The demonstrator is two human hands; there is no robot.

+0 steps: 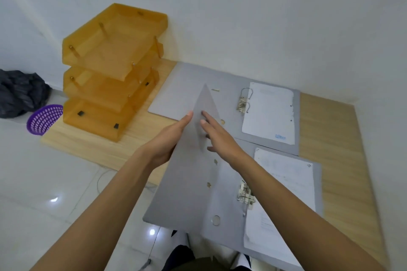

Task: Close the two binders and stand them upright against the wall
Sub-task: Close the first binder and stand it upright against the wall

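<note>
Two grey lever-arch binders lie on a low wooden table [334,130]. The far binder [176,90] lies fully open and flat near the wall, with white paper beside its metal rings. The near binder [187,193] has its left cover lifted upward, while its right side with papers stays flat. My left hand [169,138] presses against the outer face of that raised cover, fingers straight. My right hand [220,136] rests flat on the cover's inner face, fingers spread. The cover is held between both palms.
An orange three-tier letter tray [110,68] stands on the table's left end against the wall. A purple plastic basket [44,119] and a dark crumpled bag [19,92] sit on the white tiled floor to the left. The white wall [264,17] runs behind the table.
</note>
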